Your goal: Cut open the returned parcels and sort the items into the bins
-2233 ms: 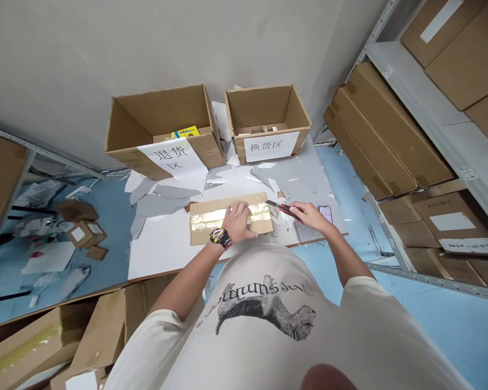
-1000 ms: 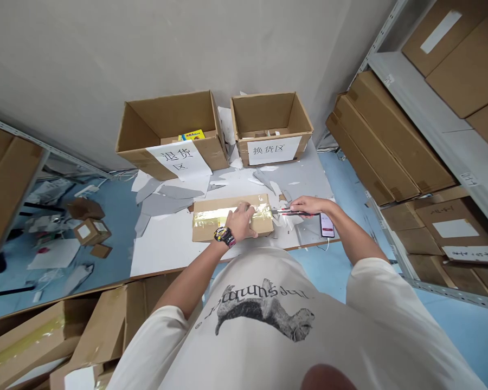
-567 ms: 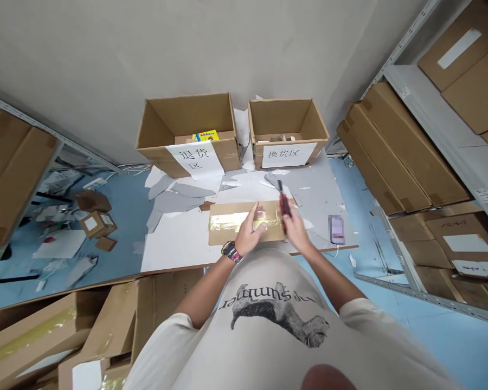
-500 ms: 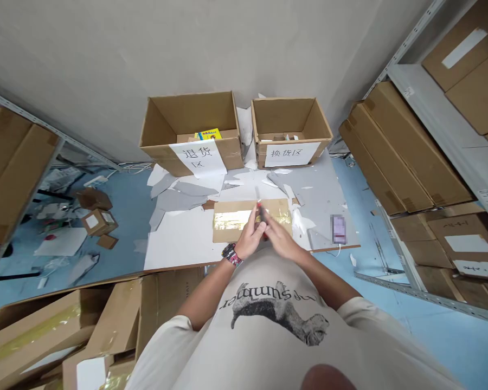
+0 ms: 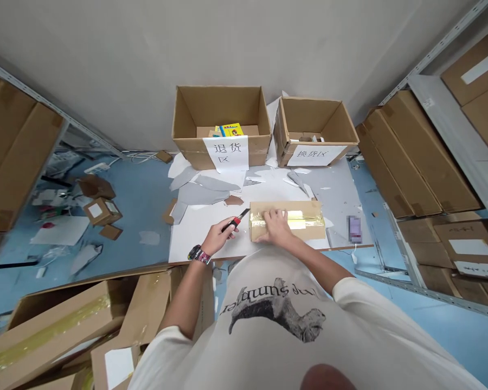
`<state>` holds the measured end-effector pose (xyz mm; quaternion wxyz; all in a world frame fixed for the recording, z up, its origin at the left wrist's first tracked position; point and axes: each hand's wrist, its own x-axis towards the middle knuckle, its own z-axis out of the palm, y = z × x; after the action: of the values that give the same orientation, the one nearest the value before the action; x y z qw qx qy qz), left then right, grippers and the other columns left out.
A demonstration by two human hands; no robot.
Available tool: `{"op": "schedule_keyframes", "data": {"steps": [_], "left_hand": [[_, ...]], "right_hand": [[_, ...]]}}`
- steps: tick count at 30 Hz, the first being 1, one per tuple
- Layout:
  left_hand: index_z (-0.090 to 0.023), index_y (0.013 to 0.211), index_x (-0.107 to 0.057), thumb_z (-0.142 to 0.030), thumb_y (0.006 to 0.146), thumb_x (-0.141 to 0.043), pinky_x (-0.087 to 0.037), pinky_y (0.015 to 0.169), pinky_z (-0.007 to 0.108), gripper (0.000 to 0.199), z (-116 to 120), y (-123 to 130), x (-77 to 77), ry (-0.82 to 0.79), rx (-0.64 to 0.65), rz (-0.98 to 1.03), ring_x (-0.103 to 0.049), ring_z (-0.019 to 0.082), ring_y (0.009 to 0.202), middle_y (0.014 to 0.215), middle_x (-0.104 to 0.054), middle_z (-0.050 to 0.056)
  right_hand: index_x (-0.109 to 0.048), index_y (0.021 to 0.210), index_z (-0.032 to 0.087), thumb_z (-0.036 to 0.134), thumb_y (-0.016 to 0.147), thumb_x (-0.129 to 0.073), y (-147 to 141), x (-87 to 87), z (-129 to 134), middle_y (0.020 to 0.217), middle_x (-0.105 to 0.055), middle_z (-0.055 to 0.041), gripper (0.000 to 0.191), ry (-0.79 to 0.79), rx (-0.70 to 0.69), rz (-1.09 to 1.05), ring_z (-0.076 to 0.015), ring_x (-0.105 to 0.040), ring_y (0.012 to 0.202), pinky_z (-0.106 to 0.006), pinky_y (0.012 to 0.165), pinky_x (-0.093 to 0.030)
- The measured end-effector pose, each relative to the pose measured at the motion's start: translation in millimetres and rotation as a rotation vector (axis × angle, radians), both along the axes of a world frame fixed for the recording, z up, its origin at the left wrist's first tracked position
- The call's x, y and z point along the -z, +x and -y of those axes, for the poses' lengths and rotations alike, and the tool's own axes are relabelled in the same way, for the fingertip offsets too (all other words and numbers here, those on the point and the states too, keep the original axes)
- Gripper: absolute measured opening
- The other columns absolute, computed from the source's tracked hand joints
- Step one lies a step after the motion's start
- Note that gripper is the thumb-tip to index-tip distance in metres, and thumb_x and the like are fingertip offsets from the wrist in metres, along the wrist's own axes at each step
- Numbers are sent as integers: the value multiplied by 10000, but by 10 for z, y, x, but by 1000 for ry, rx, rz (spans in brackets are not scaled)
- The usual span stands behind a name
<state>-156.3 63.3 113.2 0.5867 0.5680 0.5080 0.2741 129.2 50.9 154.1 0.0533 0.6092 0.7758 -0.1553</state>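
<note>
A red and black utility knife (image 5: 235, 222) is gripped in my left hand (image 5: 218, 237), which wears a wristwatch. Its dark blade is out and points up and right, with the tip beside the left end of a cardboard box (image 5: 307, 232). That long, flat box lies on the white table near the front edge, with shiny clear-yellow tape along its top. My right hand (image 5: 277, 227) rests on the box's left half, fingers apart on the tape and thumb toward the front left.
Two open cartons with paper signs, the left carton (image 5: 191, 149) and the right carton (image 5: 282, 154), stand at the table's back. Torn grey paper (image 5: 205, 193) lies at left. A phone (image 5: 354, 229) sits at the right. Boxes (image 5: 65, 330) stand low at left; shelves flank both sides.
My hands have parted: the knife was between them over the box, and is now in my left hand, left of the box. My right hand has come down on the box. The view has shifted left.
</note>
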Motion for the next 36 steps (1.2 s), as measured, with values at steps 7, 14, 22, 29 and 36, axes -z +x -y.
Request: {"op": "schedule_keyframes", "data": {"steps": [7,14,22,29,36], "left_hand": [[-215,1477,-798,-576,1055,-601,-599,785,329,590,-514,-136,16,101,380,-116,-741,190,706,1017,-861,50],[-267,1430,-822,-467,1048,-570,-497,716,291,499,-776,-32,-77,179,538,-214,-661,175,617,824,-805,-5],[-246,1276,-852,-579,1008,-645,-436,567,284,476,-753,29,-16,-64,701,-73,-584,174,525,670,-673,-10],[-204,1437,-802,-639,954,-759,-452,537,270,651,-440,-151,145,-280,670,140,-567,154,541,745,-702,7],[-152,1688,-620,-642,1007,-652,-607,740,325,839,-174,-740,285,-318,22,216,-686,174,736,970,-796,66]], "right_hand": [[-664,1339,126,447,620,-1146,-98,-73,-117,1345,-700,-251,924,-61,-63,183,-449,-616,1258,-597,1174,-479],[-663,1219,184,305,669,-1120,74,30,-97,1261,-695,-190,725,14,-81,15,-433,-633,1200,-569,1075,-553],[-656,1187,190,249,691,-1100,91,-47,-26,1253,-680,-156,669,-9,8,27,-404,-659,1213,-556,1101,-592],[-681,1449,206,387,1063,-772,292,-53,6,1347,-714,-157,437,81,-37,-130,-377,-673,1323,-659,1350,-374],[-246,1882,326,497,1114,-607,480,254,-94,1933,-246,-161,865,42,212,-72,-487,-142,1788,-810,1357,-227]]}}
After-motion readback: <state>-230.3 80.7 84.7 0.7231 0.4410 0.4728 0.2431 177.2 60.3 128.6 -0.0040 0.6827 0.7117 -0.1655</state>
